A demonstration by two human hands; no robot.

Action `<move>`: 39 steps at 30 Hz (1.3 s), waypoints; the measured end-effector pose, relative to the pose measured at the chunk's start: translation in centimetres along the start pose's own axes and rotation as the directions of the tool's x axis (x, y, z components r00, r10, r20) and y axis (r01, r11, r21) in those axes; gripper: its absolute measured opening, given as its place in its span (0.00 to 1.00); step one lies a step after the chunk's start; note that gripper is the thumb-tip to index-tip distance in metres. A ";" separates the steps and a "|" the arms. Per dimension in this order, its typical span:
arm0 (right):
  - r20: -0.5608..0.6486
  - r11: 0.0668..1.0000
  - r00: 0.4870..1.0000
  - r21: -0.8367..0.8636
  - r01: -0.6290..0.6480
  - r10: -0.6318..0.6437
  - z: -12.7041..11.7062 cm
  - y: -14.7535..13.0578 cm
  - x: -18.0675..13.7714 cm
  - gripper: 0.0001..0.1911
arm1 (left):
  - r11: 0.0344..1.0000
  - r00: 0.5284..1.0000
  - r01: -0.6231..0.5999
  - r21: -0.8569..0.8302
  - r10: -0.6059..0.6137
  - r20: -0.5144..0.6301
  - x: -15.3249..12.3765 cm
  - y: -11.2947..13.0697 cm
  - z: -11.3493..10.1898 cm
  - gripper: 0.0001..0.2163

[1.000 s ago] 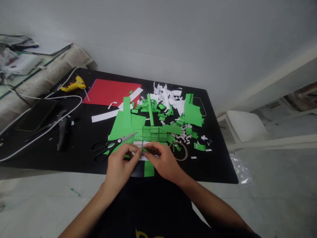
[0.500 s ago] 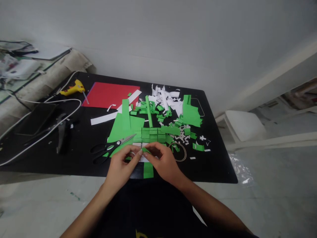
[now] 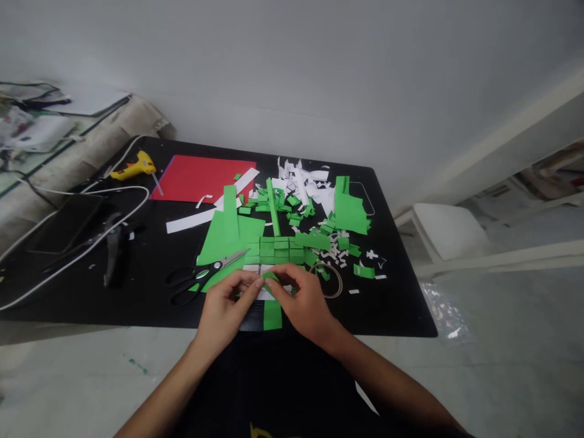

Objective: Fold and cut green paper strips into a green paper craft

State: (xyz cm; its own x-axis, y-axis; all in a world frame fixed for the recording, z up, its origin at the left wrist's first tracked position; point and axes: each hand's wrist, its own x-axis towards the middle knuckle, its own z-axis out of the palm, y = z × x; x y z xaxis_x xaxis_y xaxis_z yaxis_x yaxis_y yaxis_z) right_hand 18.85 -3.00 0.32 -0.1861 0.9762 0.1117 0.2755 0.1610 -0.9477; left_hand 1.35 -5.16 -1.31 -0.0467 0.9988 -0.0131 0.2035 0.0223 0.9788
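- I saw the left hand [image 3: 224,304] and right hand [image 3: 306,301] jointly pinching a green slip [image 3: 270,278] over the near side of the table [image 3: 383,310]
- Scissors [image 3: 215,266] lay left of them
- A ring [image 3: 340,282] lay just right

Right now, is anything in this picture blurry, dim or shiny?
Head view: dim, greyish light overall; head view: white glints on the clear plastic; head view: far-left clutter looks smeared; head view: small green paper between left hand and right hand too soft for fine detail.
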 end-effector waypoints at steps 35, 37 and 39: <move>-0.015 0.999 1.000 0.036 -0.008 0.008 -0.2 -0.6 -0.4 0.04 | 0.998 0.999 -0.042 -0.053 0.043 0.016 0.2 0.6 0.9 0.10; -0.018 1.000 1.000 0.028 0.002 -0.002 -0.2 -0.6 -0.4 0.04 | 0.998 0.999 -0.040 -0.047 0.042 0.025 0.1 0.5 0.9 0.09; -0.024 1.000 1.000 0.024 0.003 -0.002 -0.2 -0.6 -0.3 0.04 | 0.998 0.999 -0.042 -0.042 0.043 0.028 0.1 0.4 0.9 0.08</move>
State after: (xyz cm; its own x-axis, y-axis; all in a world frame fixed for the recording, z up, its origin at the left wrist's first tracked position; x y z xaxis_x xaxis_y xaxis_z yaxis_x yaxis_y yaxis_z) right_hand 18.93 -3.41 0.90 -0.1636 0.9791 0.1210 0.2522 0.1601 -0.9543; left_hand 2.26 -5.03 -1.14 -0.0109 0.9997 0.0238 0.1639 -0.0217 0.9862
